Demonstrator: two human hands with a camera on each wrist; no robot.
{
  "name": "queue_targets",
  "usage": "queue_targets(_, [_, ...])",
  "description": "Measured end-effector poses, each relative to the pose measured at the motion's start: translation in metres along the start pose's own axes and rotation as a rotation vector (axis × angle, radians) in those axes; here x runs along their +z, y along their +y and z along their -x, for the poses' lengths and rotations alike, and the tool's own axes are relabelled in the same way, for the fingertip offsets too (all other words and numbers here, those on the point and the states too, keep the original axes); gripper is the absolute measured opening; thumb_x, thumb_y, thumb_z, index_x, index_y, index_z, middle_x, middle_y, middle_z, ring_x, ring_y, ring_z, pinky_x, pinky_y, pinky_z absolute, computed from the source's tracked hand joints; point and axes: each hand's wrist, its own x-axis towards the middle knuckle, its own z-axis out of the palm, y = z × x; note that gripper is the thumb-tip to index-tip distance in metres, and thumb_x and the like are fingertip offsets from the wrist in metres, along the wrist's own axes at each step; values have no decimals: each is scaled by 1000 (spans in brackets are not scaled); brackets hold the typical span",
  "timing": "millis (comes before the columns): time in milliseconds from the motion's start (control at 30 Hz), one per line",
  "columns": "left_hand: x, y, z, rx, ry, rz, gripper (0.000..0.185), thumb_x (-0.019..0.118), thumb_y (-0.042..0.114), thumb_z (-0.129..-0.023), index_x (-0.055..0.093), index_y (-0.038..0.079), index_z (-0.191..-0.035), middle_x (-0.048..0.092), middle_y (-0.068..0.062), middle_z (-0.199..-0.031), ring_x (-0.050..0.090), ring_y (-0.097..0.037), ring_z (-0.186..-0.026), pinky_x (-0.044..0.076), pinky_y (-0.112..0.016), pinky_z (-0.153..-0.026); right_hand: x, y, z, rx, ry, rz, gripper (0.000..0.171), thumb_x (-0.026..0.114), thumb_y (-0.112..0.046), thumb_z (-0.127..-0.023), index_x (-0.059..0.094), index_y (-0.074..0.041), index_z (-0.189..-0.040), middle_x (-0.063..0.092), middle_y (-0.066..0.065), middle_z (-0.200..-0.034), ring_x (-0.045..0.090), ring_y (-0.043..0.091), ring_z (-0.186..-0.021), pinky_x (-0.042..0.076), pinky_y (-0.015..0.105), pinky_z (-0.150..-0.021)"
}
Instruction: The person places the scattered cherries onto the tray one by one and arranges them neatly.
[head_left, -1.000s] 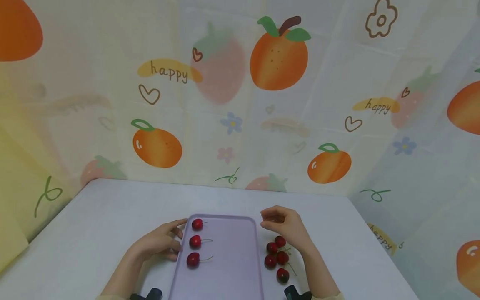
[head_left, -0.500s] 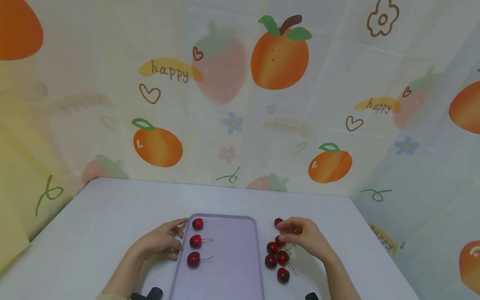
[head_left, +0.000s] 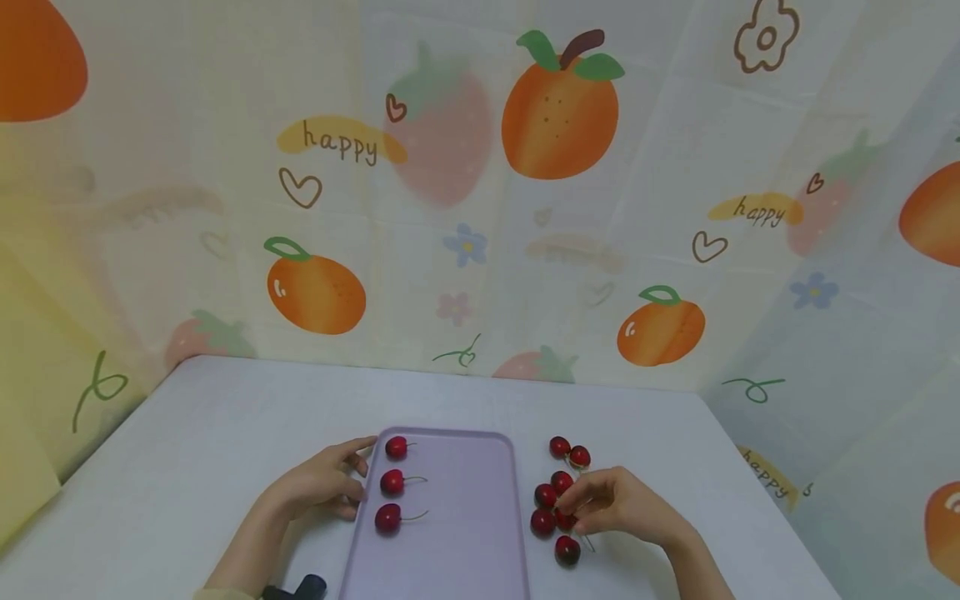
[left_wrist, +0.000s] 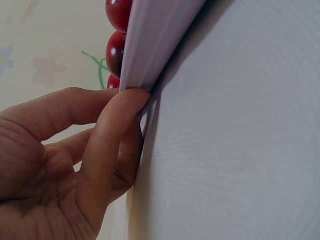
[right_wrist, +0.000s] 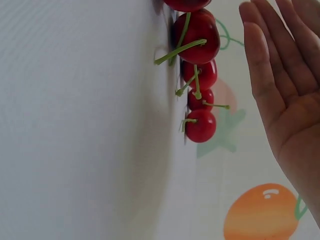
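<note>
A lilac tray (head_left: pixel 457 533) lies on the white table (head_left: pixel 225 433). Three red cherries (head_left: pixel 391 482) with stems stand in a column along the tray's left side. My left hand (head_left: pixel 354 482) lies beside the tray. In the left wrist view its fingertips (left_wrist: pixel 127 102) press against the tray's rim (left_wrist: pixel 150 45). Several loose cherries (head_left: pixel 543 522) lie on the table right of the tray. My right hand (head_left: pixel 572 505) is low over this cluster, fingertips at the cherries. The right wrist view shows its fingers (right_wrist: pixel 265 65) straight and holding nothing, beside the cherries (right_wrist: pixel 197 35).
Two more cherries (head_left: pixel 568 452) lie a little farther back, apart from the cluster. A fruit-print cloth (head_left: pixel 480 208) walls the table at the back and both sides. A dark wrist strap (head_left: pixel 303 586) shows at the bottom edge.
My right hand moved from over the tray's far right corner, rightward and back toward me, down onto the loose cherries. Two cherries it covered now show. The left hand stayed put.
</note>
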Motion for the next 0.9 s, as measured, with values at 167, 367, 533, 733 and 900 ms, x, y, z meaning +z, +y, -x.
queue_targets(167, [0, 0, 0, -4, 3, -2, 90, 67, -4, -71, 30, 1, -153, 47, -14, -108, 52, -15, -59, 58, -28, -57, 2, 4, 2, -19, -75, -28, 30, 71, -3, -84, 69, 5, -113, 65, 35, -113, 70, 15, -91, 60, 22, -76])
queue_targets(367, [2, -1, 0, -27, 22, -19, 89, 68, -4, -71, 32, 3, -152, 48, -14, -109, 53, -16, -61, 58, -28, -57, 3, 9, 1, -36, -105, -14, 29, 72, -4, -83, 70, 6, -111, 66, 34, -112, 71, 18, -96, 59, 21, -74])
queue_targets(533, [2, 0, 0, -26, 14, -22, 88, 68, -3, -72, 32, 4, -152, 48, -14, -109, 54, -16, -61, 58, -27, -58, 5, 14, 2, -61, -111, 8, 30, 72, -3, -81, 70, 8, -109, 67, 33, -112, 71, 11, -97, 59, 20, -78])
queue_targets(733, [2, -1, -1, -24, 18, -21, 88, 68, -4, -72, 31, 3, -152, 48, -14, -109, 53, -17, -62, 58, -28, -57, 6, 17, 1, -68, -108, 29, 29, 73, -4, -80, 71, 5, -107, 70, 28, -111, 71, 10, -97, 58, 20, -81])
queue_targets(900, [1, -2, 0, -12, 21, -21, 88, 67, -5, -72, 30, 1, -152, 48, -14, -108, 53, -17, -61, 58, -29, -58, 7, 16, 1, -64, -119, 45, 28, 74, -4, -79, 73, 3, -106, 72, 25, -109, 70, 9, -96, 59, 22, -80])
